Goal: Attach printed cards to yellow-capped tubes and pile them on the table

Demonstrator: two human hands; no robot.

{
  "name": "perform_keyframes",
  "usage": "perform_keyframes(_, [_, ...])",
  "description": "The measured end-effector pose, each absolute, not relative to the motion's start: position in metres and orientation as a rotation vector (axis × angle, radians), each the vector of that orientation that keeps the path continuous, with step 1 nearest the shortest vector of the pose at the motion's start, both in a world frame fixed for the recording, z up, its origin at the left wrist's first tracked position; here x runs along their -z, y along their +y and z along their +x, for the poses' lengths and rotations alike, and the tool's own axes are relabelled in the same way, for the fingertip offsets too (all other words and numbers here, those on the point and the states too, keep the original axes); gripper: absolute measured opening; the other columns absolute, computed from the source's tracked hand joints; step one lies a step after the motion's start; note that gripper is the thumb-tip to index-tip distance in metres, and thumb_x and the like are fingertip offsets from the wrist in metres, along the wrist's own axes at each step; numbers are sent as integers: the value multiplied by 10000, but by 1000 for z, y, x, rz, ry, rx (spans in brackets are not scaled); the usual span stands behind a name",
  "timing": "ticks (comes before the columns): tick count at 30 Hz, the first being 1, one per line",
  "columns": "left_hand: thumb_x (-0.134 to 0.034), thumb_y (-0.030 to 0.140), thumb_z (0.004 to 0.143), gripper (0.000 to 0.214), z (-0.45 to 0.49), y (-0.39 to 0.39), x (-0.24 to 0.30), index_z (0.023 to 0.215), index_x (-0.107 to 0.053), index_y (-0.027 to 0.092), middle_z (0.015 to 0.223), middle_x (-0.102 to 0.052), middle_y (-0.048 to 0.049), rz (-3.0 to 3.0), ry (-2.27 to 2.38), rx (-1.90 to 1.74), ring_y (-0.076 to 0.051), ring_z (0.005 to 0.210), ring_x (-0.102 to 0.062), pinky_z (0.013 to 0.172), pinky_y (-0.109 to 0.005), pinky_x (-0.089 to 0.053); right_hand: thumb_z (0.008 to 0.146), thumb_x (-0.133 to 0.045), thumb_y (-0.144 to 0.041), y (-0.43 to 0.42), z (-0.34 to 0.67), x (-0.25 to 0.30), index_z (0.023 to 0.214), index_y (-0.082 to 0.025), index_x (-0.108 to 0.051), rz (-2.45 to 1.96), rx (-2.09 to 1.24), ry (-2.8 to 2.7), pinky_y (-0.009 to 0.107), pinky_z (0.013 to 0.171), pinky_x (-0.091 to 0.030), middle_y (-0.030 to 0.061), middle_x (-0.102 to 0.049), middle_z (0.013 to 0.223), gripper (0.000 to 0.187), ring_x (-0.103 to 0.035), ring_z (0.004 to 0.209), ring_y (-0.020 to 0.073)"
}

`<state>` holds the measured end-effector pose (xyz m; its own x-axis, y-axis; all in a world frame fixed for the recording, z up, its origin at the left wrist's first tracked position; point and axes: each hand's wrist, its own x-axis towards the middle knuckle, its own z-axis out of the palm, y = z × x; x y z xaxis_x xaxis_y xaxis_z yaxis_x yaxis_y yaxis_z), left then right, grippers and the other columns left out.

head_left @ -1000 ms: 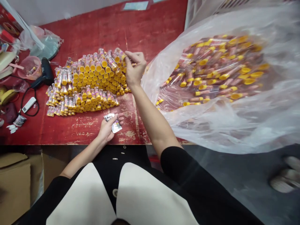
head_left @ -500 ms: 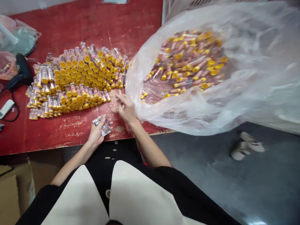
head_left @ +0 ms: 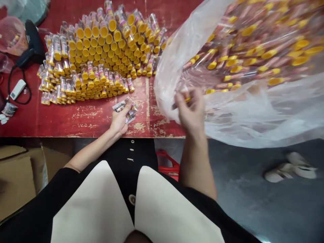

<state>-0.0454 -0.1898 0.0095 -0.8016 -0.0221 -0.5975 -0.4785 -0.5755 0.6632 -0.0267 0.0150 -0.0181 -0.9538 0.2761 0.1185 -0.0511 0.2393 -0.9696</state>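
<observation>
Pinching printed sachets (head_left: pixel 133 109) in my left hand (head_left: pixel 118 121) above the red table (head_left: pixel 96 123), presumably so none scatter, I curl my right hand (head_left: pixel 191 114) at the plastic bag (head_left: pixel 164 74) (too blurred to tell whether it grips anything). Stacked tubes (head_left: pixel 101 41) mostly lie caps toward me, probably for steadiness; loose tubes (head_left: pixel 248 30) lie in the bag.

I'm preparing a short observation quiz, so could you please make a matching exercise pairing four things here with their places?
1. printed packets
2. pink basket
3. right hand
4. pale shoes

A. beside the black device
B. on the grey floor
C. in the left hand
D. at the plastic bag

Pairs: 1-C, 2-A, 3-D, 4-B
</observation>
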Motion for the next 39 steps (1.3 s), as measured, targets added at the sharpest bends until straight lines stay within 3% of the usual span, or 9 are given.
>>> perform_keyframes(6, [-949,305,550,386,-32,-184,-11,797,-697,147,723,-718,29,-683,1269,-2445,-85,613,-664,681,-215,-555,696,-821,-531,-77,1,15,725,-184,-573,-453,-2164,-1933,190,521,-374,-66,-434,629,428,-388,564,44])
perform_keyframes(10, [-943,305,580,379,-28,-185,-12,755,-653,134,672,-683,39,-786,1242,-2447,-66,551,-632,680,-217,-559,637,-849,-564,-82,-4,18,688,-189,-540,-560,-2432,-1747,180,416,-231,-105,-316,522,489,-256,458,20])
perform_keyframes(13, [-902,318,667,343,-31,-186,-15,748,-627,131,682,-678,27,-873,1155,-2402,-73,566,-631,724,-243,-570,656,-828,-601,-79,-1,13,822,-207,-585,-537,-2599,-1695,182,378,-208,-122,-287,504,492,-219,416,24])
perform_keyframes(16, [-830,333,775,273,-37,-190,-17,776,-639,138,727,-693,1,-920,1074,-2345,-97,622,-655,729,-255,-567,797,-714,-607,-72,9,8,1015,-254,-577,-384,-2398,-1846,197,427,-362,-77,-442,644,436,-363,470,49])
perform_keyframes(19, [-790,370,817,272,-41,-193,-19,776,-638,148,697,-670,5,-930,1060,-2329,-85,580,-622,684,-243,-553,925,-604,-498,-63,24,5,1121,-255,-605,-178,-1905,-2167,273,689,-548,16,-612,917,312,-600,743,110])
perform_keyframes(23, [-774,384,834,279,-41,-193,-21,787,-635,146,719,-681,-2,-913,1032,-2333,-87,611,-640,688,-236,-562,932,-624,-348,-58,35,6,1220,-222,-628,-45,-1470,-2320,384,979,-537,87,-656,1145,315,-646,1104,203])
perform_keyframes(31, [-859,387,721,322,-36,-195,-16,791,-645,158,729,-704,10,-813,1201,-2332,-138,723,-719,782,-275,-599,894,-685,-292,-58,42,-14,1147,-214,-713,27,-1073,-2421,333,784,-579,84,-719,996,267,-692,876,179])
perform_keyframes(36, [-873,322,707,297,-38,-196,-13,815,-654,153,701,-692,26,-844,1216,-2358,-103,605,-676,745,-270,-602,924,-628,-428,-57,46,-13,1166,-238,-665,-263,-1663,-2235,301,660,-564,57,-693,981,310,-659,772,145])
perform_keyframes(39, [-801,231,787,169,-34,-193,-15,827,-665,140,746,-709,11,-838,1167,-2327,-108,626,-682,813,-323,-601,837,-707,-519,-65,35,3,1107,-267,-606,-496,-2070,-1959,229,487,-453,-14,-607,819,383,-516,567,79])
